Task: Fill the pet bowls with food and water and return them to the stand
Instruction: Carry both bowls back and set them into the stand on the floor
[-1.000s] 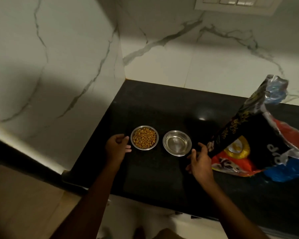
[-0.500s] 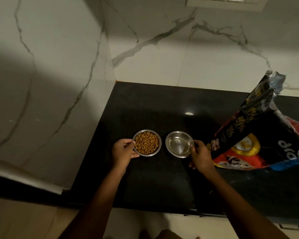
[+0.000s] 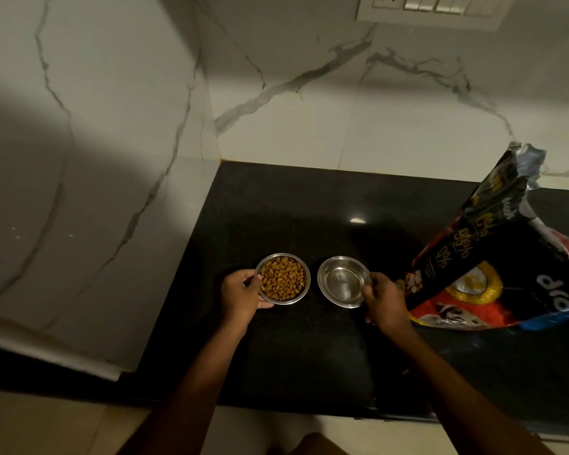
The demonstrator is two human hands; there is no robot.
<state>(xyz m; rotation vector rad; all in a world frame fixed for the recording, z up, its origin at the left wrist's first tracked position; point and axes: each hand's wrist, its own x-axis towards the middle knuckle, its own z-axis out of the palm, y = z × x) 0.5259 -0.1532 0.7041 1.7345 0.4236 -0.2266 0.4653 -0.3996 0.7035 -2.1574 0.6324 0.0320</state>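
Two small steel bowls sit side by side on the black countertop [image 3: 296, 349]. The left bowl [image 3: 283, 279] is full of brown kibble, and my left hand [image 3: 241, 294] grips its left rim, thumb over the edge. The right bowl [image 3: 342, 281] holds clear water or nothing; I cannot tell which. My right hand [image 3: 385, 300] pinches its right rim. An open pet food bag [image 3: 493, 257] lies tilted just right of my right hand.
Marble walls close in the counter at the left and the back, forming a corner. A switch panel [image 3: 431, 8] is mounted high on the back wall. The counter's front edge runs below my forearms, with pale floor beneath.
Both hands have moved in from beside the bowls and closed on their outer rims. The bowls stay in place on the counter.
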